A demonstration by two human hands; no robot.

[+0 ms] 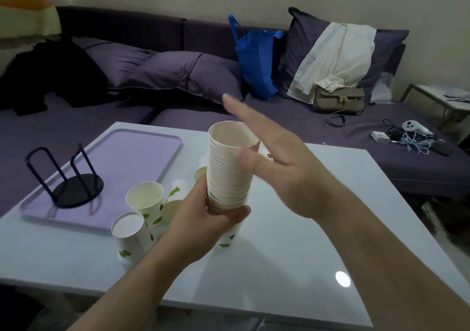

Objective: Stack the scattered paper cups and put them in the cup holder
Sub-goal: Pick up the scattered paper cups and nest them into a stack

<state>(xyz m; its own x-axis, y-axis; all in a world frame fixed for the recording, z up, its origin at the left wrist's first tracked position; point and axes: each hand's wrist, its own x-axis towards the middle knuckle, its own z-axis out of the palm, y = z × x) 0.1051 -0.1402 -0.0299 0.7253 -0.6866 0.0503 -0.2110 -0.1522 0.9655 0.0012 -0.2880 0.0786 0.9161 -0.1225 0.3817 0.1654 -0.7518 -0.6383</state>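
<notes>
A tall stack of white paper cups (229,167) stands upright above the white table (292,254), and my left hand (203,218) is wrapped round its lower part. My right hand (277,160) hovers at the stack's upper right side with fingers spread and flat, holding nothing. Several loose cups with green leaf prints stay on the table to the left of the stack: one upright (146,201), one lying tipped (128,236), others partly hidden behind my left hand. The black wire cup holder (73,183) stands empty on a purple tray (119,157) at the left.
A purple sofa (330,137) runs behind the table, carrying pillows, a blue bag (256,60), a beige handbag (338,99), a pale garment and tangled cables with a controller (412,137). A small side table (442,101) stands at the far right.
</notes>
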